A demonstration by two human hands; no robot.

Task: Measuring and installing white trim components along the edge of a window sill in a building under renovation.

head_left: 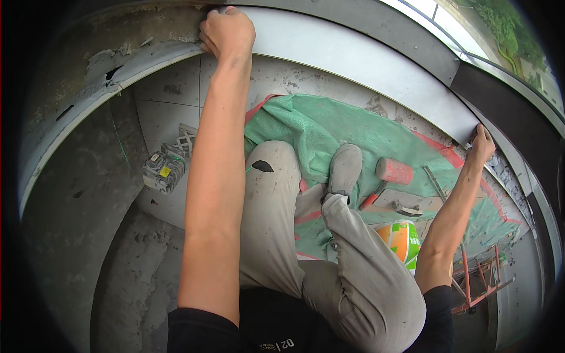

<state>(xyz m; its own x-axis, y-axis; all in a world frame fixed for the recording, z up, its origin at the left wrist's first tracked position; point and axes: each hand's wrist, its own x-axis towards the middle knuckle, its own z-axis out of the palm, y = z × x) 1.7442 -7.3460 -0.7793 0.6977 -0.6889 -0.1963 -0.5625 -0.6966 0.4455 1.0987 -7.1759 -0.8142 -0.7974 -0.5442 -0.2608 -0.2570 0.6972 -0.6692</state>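
Note:
A long, pale grey sill slab (347,53) lies along the dark window frame, its near edge curving across the view. At its left end my left hand (228,34) is closed on the slab, with the fingertips partly hidden. My right hand (482,146) grips the far right end, fingers bent over the edge. Rough grey mortar (505,173) shows just beyond my right hand. To the left of my left hand, the wall top (141,50) is bare and chipped.
Below lies a green tarp (353,117) with a red-headed mallet (394,171) and a handled hand tool (408,209). A laser level (165,167) stands left of my legs. An orange-and-green bucket (401,241) and a red metal frame (477,282) stand near my right arm.

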